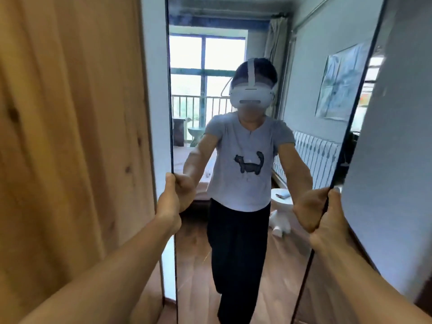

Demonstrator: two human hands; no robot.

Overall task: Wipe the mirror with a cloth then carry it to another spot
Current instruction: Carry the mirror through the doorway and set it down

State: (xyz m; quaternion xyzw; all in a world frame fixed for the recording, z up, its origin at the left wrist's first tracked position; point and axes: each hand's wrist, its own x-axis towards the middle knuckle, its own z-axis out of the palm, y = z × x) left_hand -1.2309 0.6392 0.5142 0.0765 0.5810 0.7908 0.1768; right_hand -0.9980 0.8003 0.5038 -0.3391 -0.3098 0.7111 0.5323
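Bare forearms reach forward as we grip the tall mirror (245,31) by its thin dark edges. Our left hand (169,202) clenches the left edge, fingers wrapped behind it; our right hand (332,220) clamps the right edge likewise. The mirror stands upright just before us, beside a wooden panel (70,136) on the left and a pale wall (397,136) on the right.

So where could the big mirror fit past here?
Tight on the left: the mirror edge held by the left hand sits close to the wooden panel, with only a pale wall strip between. By the right hand, a grey wall crowds the other edge.
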